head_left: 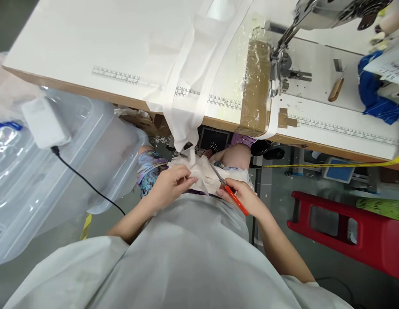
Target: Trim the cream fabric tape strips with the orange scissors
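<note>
Thin white fabric (204,174) lies crumpled across the lap. At its left side my left hand (172,182) is closed, thumb and index finger pinched at the fabric; the exact spot they grip is hard to make out. My right hand (243,193) is wrapped around a pair of red-handled scissors (235,199). The metal blades point up and to the left, over the fabric. From the table edge a long white fabric strip (186,116) hangs down toward the lap.
A white table (122,38) with printed rulers spans the front, carrying a sewing machine (279,64), a wooden-handled tool (337,86) and blue cloth (376,94). Clear plastic bins (99,128) with a white power bank (46,122) stand left. A red stool (354,231) sits right.
</note>
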A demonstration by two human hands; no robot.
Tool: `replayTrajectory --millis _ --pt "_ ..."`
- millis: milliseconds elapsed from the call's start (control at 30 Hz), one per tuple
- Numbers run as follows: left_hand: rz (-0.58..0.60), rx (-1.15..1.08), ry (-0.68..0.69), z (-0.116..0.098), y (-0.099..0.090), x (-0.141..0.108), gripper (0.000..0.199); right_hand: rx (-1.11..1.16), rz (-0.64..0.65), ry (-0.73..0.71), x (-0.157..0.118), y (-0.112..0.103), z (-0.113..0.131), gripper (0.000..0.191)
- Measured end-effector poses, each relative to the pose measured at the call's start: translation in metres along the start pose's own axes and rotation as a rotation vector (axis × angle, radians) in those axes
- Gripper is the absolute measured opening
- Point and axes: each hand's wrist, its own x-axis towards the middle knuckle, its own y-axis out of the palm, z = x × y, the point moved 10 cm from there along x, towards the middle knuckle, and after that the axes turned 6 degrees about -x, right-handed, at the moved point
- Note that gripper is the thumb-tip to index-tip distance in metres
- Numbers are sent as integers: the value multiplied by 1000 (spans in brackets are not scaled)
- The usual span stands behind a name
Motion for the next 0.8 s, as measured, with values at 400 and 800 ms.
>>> replayTrajectory --millis 400,800 --pt "201 -575 -348 15 21 3 41 8 298 -138 14 10 24 48" --pt "220 -643 -381 36 15 8 39 19 429 -107 27 17 17 48"
